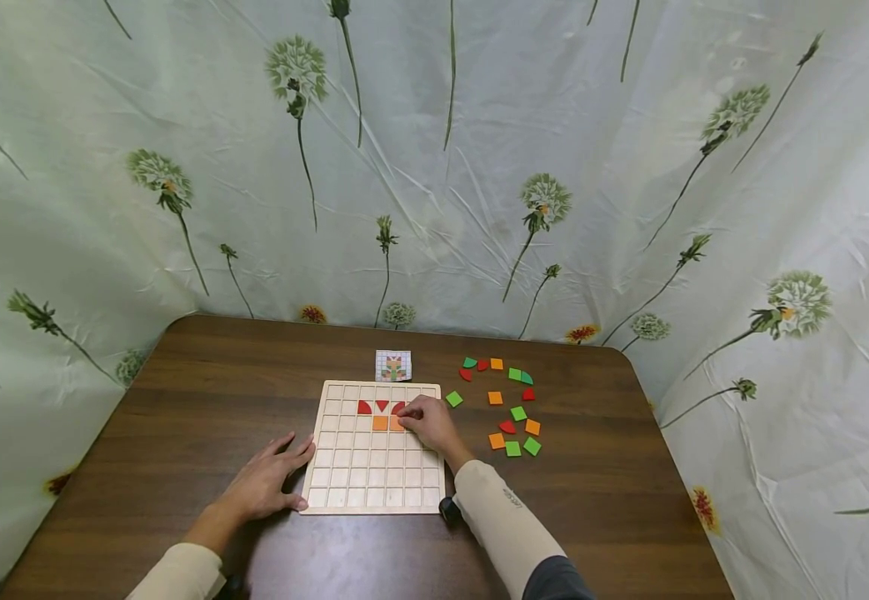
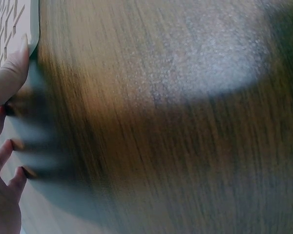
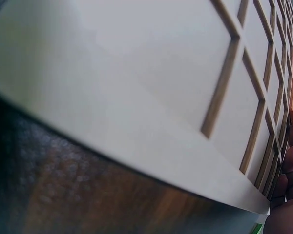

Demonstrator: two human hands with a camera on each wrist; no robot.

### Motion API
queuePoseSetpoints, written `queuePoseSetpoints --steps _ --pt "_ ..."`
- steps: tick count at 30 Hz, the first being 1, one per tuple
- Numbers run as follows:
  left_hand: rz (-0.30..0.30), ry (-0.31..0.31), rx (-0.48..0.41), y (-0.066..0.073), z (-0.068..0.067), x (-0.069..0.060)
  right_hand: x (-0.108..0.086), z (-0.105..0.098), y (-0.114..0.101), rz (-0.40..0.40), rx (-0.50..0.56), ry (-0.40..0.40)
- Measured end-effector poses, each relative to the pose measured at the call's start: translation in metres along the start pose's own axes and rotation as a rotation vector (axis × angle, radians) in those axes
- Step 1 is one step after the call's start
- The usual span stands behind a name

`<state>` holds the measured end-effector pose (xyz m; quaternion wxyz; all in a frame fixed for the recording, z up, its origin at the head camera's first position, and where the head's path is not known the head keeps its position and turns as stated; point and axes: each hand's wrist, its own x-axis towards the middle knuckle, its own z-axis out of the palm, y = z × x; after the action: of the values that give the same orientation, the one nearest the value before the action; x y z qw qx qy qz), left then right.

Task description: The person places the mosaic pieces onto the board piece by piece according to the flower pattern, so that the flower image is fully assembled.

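The left hand [image 1: 265, 479], fingers spread and gripping nothing, lies against the left edge of the gridded board [image 1: 374, 511], seemingly to steady it. A pattern card [image 1: 393, 366] sits just beyond, likely to stay visible, while the right hand [image 1: 432, 423] touches an orange tile [image 1: 395, 424] in the grid, whether pinching or pressing I cannot tell, partly hiding a red piece [image 1: 397, 407]; loose tiles [image 1: 496, 398] lie scattered rightward.

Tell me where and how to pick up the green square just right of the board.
Pinch the green square by two opposite side edges, probably best from above and the right. It lies flat on the table, so its thin edges are the likeliest hold. The board sits close on its left, while its right side faces bare tabletop.
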<state>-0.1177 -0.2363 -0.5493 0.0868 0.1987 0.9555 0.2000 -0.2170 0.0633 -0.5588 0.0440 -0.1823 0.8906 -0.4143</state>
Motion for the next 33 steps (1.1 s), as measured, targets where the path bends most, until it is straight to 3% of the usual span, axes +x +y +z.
queuePoseSetpoints --steps 18,24,33 --pt "-0.014 -0.015 -0.003 0.000 -0.001 -0.001 -0.004 -0.009 0.001 0.015 0.044 -0.013" --pt "-0.004 0.000 0.008 -0.003 -0.003 -0.005 -0.014 -0.031 0.007 0.042 0.020 -0.013" --pt "0.009 -0.017 0.001 -0.002 -0.002 -0.001 -0.041 -0.081 0.045 0.102 -0.052 0.017"
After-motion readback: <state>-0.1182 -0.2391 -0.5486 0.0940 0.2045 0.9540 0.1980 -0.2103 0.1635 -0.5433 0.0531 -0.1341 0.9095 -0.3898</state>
